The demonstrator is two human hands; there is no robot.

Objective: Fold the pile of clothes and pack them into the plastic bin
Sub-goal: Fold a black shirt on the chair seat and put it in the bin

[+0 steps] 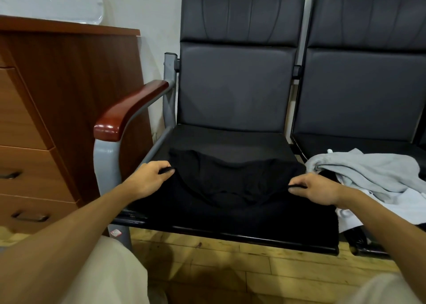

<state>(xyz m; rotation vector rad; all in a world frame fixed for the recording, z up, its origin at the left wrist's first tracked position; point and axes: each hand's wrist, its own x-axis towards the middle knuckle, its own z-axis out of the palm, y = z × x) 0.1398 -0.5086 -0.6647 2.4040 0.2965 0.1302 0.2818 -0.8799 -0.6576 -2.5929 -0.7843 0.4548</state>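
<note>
Two clamped grips: left grip & right grip each pinch an upper corner of the black garment, spread on chair seat, frame centre. Prob. soft, light, limp; hold at corners.

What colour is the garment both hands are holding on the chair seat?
Black, plain with no visible pattern. The black garment shows in the head view, the only one.

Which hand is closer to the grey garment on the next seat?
Right. The right hand pinches the black garment just beside the grey garment; the left hand holds the black garment's opposite side.
</note>
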